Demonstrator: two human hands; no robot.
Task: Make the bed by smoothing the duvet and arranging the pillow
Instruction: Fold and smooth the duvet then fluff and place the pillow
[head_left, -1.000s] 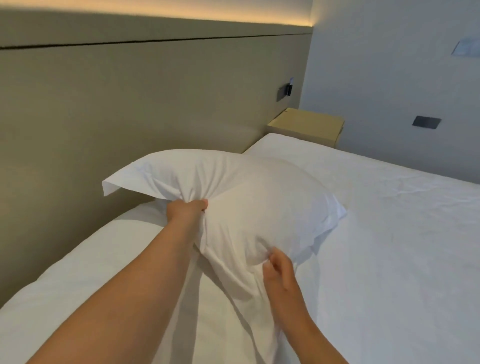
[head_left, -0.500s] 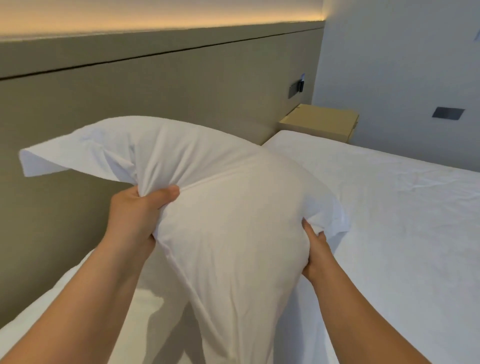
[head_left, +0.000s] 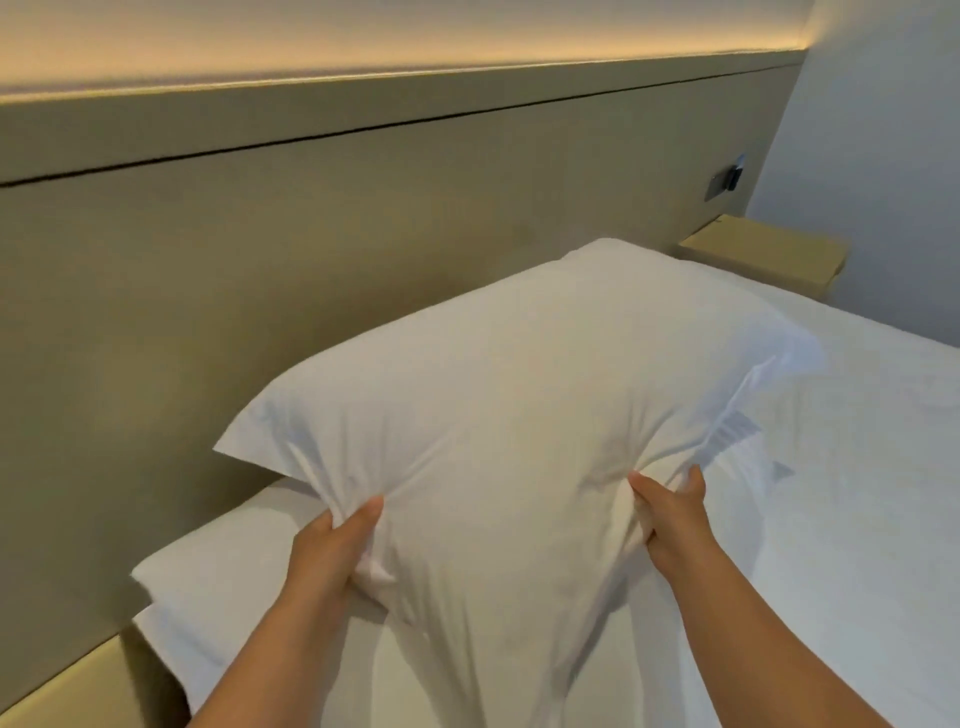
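Two bare forearms reach in from the bottom edge, with no sleeves, watch, rings or gloves showing on them. The left hand (head_left: 332, 545) and the right hand (head_left: 672, 519) are bare as well, with short, unpainted nails.

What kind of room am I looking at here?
Probably a hotel bedroom: a bed with plain white bedding, a long padded headboard with warm strip lighting above it, and a small bedside shelf fixed by the wall. Both hands grip a white pillow.
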